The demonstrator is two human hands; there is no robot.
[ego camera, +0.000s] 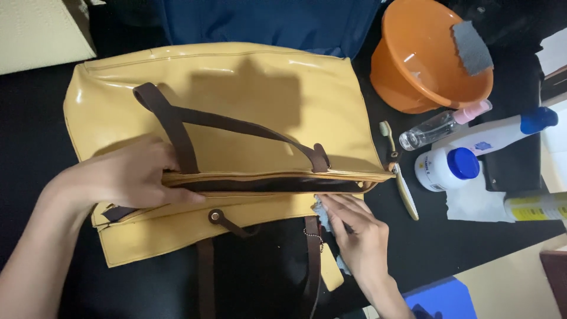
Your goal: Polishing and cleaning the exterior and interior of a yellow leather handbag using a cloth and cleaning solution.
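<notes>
Glossy yellow handbag (248,100) with brown straps, left hand (133,174) flat on its rim, right hand (357,233) pinching crumpled cloth (321,208)

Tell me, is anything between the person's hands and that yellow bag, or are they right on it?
Nothing blocks the left hand: it lies straight on the yellow bag, fingers at the open top edge beside the brown strap. The right hand presses a small bluish cloth against the bag's lower edge, so the cloth sits between them.

A home bag-care corner, by the look — on the black tabletop (35,124) an orange basin (413,65), bottles (440,127), a toothbrush (401,177) crowd its right edge.
</notes>
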